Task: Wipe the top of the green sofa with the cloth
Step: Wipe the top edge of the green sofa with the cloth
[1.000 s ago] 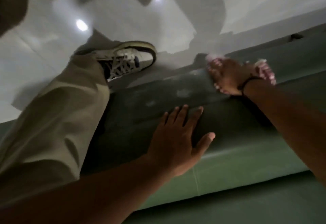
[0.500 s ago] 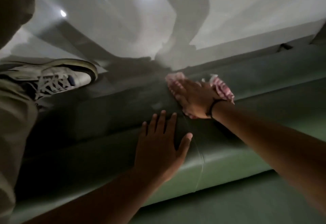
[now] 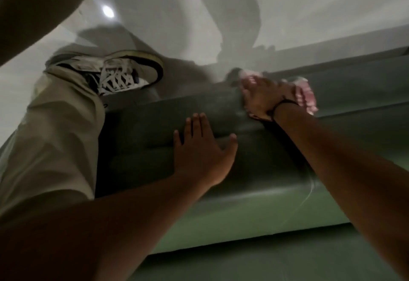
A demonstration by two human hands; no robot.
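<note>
The green sofa (image 3: 155, 125) runs across the view, its rounded top edge seen from above. My right hand (image 3: 261, 97) presses a pink cloth (image 3: 306, 97) flat on the far side of the sofa top; the cloth shows at my fingertips and beside my wrist, the rest is hidden under the palm. A dark band circles that wrist. My left hand (image 3: 202, 150) rests flat on the sofa top nearer to me, fingers spread, holding nothing. The two hands are apart.
My leg in beige trousers (image 3: 55, 136) hangs over the sofa top at the left, with a white laced sneaker (image 3: 117, 74) on the pale glossy floor (image 3: 155, 15) behind. The sofa's lighter front face (image 3: 243, 218) lies below my arms.
My right hand and the cloth slid along the sofa top, left then back right and farther away. The view swung; my leg and sneaker came back into the middle left. The left hand stays planted.
</note>
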